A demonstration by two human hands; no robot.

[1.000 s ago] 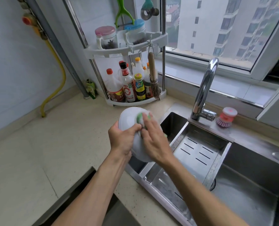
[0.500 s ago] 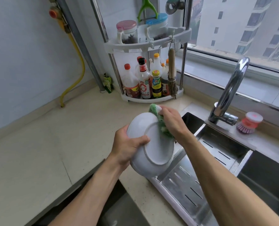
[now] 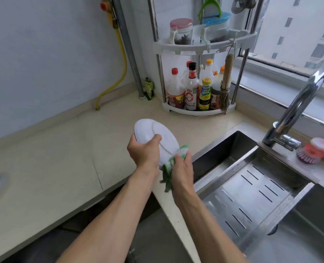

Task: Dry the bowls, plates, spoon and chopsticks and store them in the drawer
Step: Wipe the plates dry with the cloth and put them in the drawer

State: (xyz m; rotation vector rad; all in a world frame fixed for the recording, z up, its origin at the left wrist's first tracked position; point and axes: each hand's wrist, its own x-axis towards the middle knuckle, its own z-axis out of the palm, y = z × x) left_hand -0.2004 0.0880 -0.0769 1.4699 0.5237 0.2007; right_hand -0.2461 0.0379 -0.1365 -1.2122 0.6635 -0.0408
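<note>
The pale worktop (image 3: 49, 168) wraps round the corner of the room, and a steel sink (image 3: 261, 196) with a slotted drain tray is set into its right part. A chrome tap (image 3: 297, 109) rises behind the sink, with a pink dish brush (image 3: 313, 151) just beside its base. In the corner stands a white two-tier rack (image 3: 203, 46) with sauce bottles below and jars above. Over the worktop edge, just left of the sink, a white bowl (image 3: 155, 137) is held up, tilted with its underside towards the camera. The left hand (image 3: 144, 154) grips its rim, thumb across the base. The right hand (image 3: 182, 171) clutches a green and white cloth (image 3: 173, 160) against the bowl's lower edge.
</note>
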